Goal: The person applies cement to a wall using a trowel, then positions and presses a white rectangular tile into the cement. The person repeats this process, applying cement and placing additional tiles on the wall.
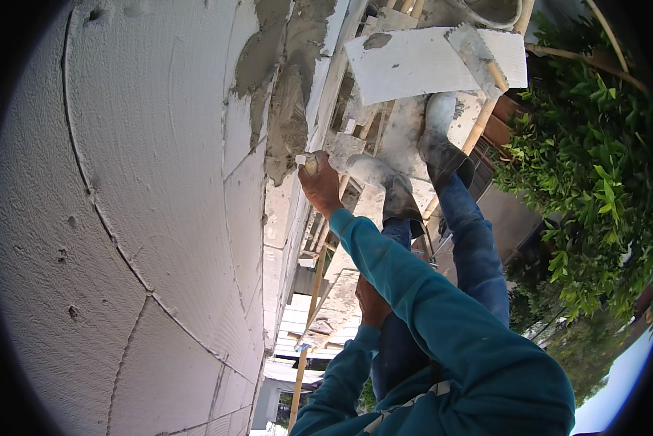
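My right hand (320, 186) is closed around a small pale-ended tool (309, 164) whose other end I cannot make out against the mortar. It is at the edge of a white block wall (166, 131), just below a patch of wet grey mortar (288, 120). More mortar is smeared on the blocks beyond it. Close to my leg is my left hand (372, 301); my right sleeve partly covers it, and its fingers do not show clearly.
My boots (437, 131) stand on mortar-stained scaffold boards (399, 134) with bamboo poles (479, 125). Ahead of them lies a white slab (406, 65) with a mortar-caked piece (479, 58) across it. A bucket (519, 11) stands beyond. Leafy branches (595, 182) hang at the right.
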Available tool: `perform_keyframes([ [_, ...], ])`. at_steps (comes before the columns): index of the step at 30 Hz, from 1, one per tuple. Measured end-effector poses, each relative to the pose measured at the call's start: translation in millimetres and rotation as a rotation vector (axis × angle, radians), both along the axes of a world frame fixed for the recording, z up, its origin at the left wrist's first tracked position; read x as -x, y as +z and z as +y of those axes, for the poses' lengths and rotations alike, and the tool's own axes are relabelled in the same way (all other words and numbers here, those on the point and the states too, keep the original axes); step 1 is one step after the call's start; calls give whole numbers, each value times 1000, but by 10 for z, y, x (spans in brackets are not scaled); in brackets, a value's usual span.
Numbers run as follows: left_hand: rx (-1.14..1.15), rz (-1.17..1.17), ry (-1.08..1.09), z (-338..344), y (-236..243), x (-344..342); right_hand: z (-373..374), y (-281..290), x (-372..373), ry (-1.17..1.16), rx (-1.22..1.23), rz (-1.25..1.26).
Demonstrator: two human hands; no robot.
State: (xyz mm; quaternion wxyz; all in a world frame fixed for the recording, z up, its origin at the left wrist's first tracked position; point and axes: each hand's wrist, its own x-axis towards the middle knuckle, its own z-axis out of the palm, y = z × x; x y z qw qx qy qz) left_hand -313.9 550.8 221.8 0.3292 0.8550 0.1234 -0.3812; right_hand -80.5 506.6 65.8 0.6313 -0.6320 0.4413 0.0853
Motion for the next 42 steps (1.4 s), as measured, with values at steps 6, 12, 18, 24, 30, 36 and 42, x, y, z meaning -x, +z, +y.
perform_keyframes([
  [6, 9, 20, 98, 253, -79, 622, 546, 301, -81, -65, -53, -52],
  [12, -4, 37, 72, 200, -95, 773, 575, 612, 324, -3, -100, -156],
  [18, -42, 36, 11, -8, -30, 449, 536, 642, 32, -98, -93, -118],
  [24, -163, 104, -168, -371, -28, -257, 1094, 1161, 222, -25, -89, -133],
  [30, -239, -81, -231, -378, 18, -86, 604, 946, 423, -52, -246, -69],
  [36, 100, 228, 346, 249, -163, 684, 169, 212, -384, -223, -220, -281],
  [42, -13, 118, 144, 165, -103, 668, 542, 672, 47, -30, -226, -307],
])
